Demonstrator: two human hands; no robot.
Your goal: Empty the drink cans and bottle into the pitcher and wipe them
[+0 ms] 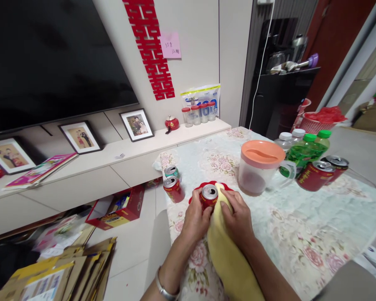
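My left hand [196, 215] is wrapped round a red drink can [208, 195] whose top is opened. A yellow cloth [224, 246] is gripped in my right hand [238, 215], its upper end pressed against the can's right side while the rest hangs down towards me. Beneath the can shows part of a red scalloped dish or mat [203, 184]. Left of my hands stand another red can [174, 190] and, behind it, a green can [172, 171]. The fingers' far sides are hidden.
A clear pitcher with an orange lid [262, 152] stands right of my hands. Behind it are green bottles [301, 152] and more red cans [315, 175]. A flowered tablecloth [288, 213] covers the table. Jars [196, 116] and frames [136, 125] line the shelf [156, 146].
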